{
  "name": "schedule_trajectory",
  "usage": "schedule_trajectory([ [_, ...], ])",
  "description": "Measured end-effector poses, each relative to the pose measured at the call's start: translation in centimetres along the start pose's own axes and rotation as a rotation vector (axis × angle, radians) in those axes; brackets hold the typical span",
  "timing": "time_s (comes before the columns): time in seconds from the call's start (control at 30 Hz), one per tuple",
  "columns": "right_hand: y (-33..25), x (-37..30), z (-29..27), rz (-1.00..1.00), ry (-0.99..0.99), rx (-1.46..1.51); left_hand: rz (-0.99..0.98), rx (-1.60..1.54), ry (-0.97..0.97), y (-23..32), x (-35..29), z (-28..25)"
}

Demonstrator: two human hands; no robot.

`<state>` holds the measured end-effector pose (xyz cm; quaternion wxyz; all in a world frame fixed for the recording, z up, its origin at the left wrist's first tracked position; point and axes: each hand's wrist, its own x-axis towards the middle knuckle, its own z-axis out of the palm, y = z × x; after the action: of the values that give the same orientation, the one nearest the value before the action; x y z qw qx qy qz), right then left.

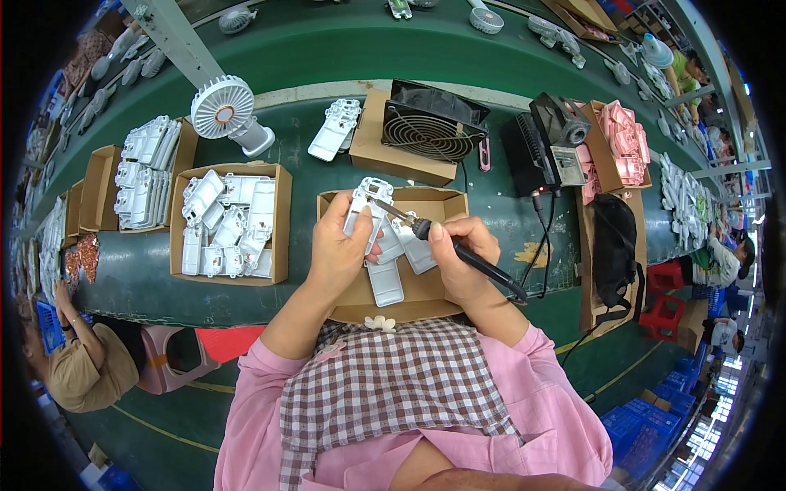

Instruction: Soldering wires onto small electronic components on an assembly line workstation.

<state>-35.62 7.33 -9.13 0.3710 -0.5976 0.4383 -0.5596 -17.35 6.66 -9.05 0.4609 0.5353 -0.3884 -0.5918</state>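
Note:
My left hand (pixel 337 245) grips a white plastic housing (pixel 372 194) by its sides, with the thumb across its face. In my right hand (pixel 465 260) is a soldering iron (pixel 422 228) with a black handle, held like a pen. Its thin metal tip points left and meets or nearly meets the upper part of the housing; contact is too fine to tell. Both hands are over an open cardboard box (pixel 344 311), where a few more white housings (pixel 385 283) lie loose. A black cord runs from the iron's handle toward the right.
A box of white housings (pixel 228 225) stands at left, beside a white handheld fan (pixel 223 110). Behind are a black fan (pixel 434 131) on a carton and a soldering station (pixel 532 151) with its cord. Pink parts (pixel 624 143) fill a box at right. Another person (pixel 90 360) sits at far left.

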Motion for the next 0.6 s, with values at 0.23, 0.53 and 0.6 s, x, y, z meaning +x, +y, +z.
schedule_trajectory([
  [0.23, -0.3, 0.1, 0.0, 0.011, -0.007, 0.004, -0.018, -0.018, 0.015, 0.0, -0.1, 0.0],
  [0.53, 0.7, -0.7, -0.6, -0.036, 0.127, 0.035, -0.032, 0.047, -0.038, -0.3, -0.1, -0.2],
  [0.6, 0.7, -0.8, -0.9, -0.091, 0.128, 0.135, 0.187, 0.42, -0.05, -0.5, -0.8, -0.4],
])
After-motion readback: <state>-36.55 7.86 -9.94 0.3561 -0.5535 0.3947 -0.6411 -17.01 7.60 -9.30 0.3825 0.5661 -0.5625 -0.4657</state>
